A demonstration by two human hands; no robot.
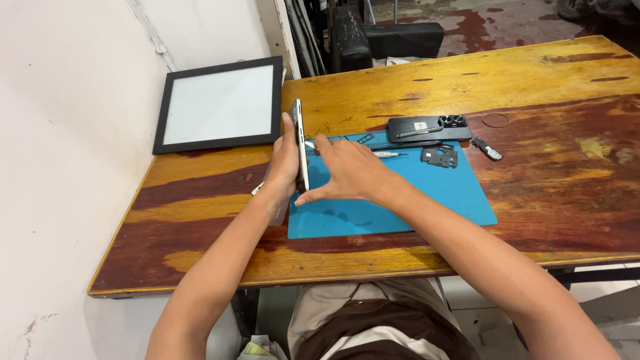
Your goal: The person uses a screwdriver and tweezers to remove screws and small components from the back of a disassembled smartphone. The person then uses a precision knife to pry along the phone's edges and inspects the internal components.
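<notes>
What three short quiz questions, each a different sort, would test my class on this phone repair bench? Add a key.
1. True or false: the phone lies flat on the blue mat.
2. Which hand grips the phone from behind? A) left hand B) right hand
3. Fill in: the black back cover sits at the mat's ____ edge.

Key
1. False: it is held up on its edge.
2. A; the right hand touches it from the other side, thumb spread low.
3. Far, near a small black bracket and a screwdriver.
</notes>
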